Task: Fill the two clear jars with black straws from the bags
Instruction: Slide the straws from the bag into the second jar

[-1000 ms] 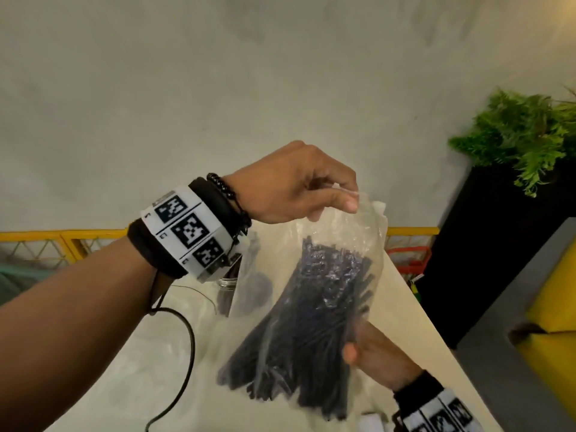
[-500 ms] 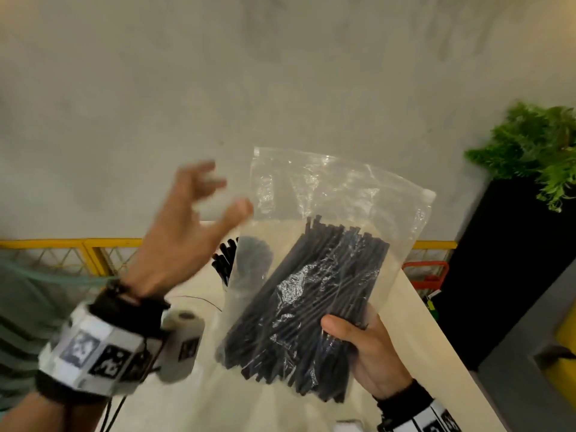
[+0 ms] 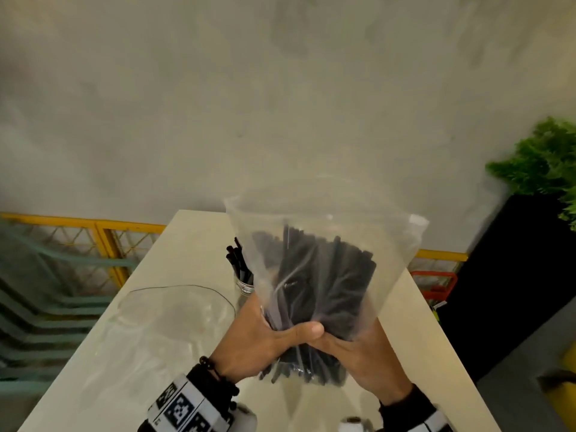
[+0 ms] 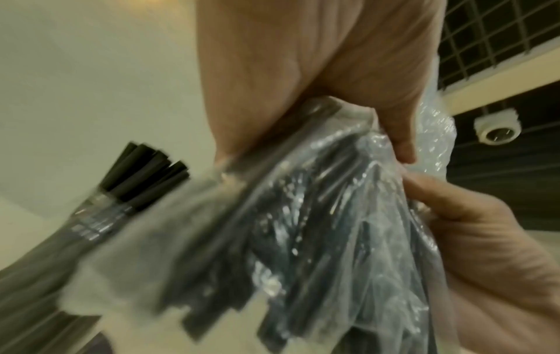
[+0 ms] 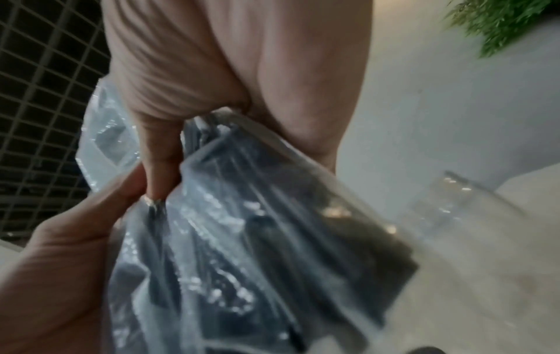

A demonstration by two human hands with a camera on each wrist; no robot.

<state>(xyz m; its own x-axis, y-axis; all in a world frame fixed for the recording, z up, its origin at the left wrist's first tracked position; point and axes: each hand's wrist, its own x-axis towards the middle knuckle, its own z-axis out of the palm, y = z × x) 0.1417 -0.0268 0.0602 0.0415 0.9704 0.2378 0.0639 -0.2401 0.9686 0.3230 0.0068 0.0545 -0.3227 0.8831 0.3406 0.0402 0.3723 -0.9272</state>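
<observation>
Left hand: the left hand (image 3: 252,341) wraps the lower part of the bag (image 3: 314,275), thumb curled across its near face, fingers out of sight behind.
Right hand: the right hand (image 3: 361,350) clasps the same lower part from the other side, thumb folded over the plastic, touching the left thumb.
Straws: the black straws (image 3: 321,285) stand bunched inside the bag above both hands, the mouth of the bag gaping upward.
Filled jar: a jar (image 3: 244,283) already packed with straws sits just beyond the left hand, partly hidden by the bag.
Second jar: a clear jar (image 5: 448,201) shows only in the right wrist view, past the right hand on the table (image 3: 174,260); blurred, contents not readable.
Risk, spill: squeezing low may fan the straws; tipped toward a jar, they could slide out together and miss it.
Risk, knock: the bag hangs close to the filled jar and could topple it.
Change: half a second ago the left hand was spread in the air, clear of the bag, and the right hand alone held it; now both grip it, lower and nearer the table.
</observation>
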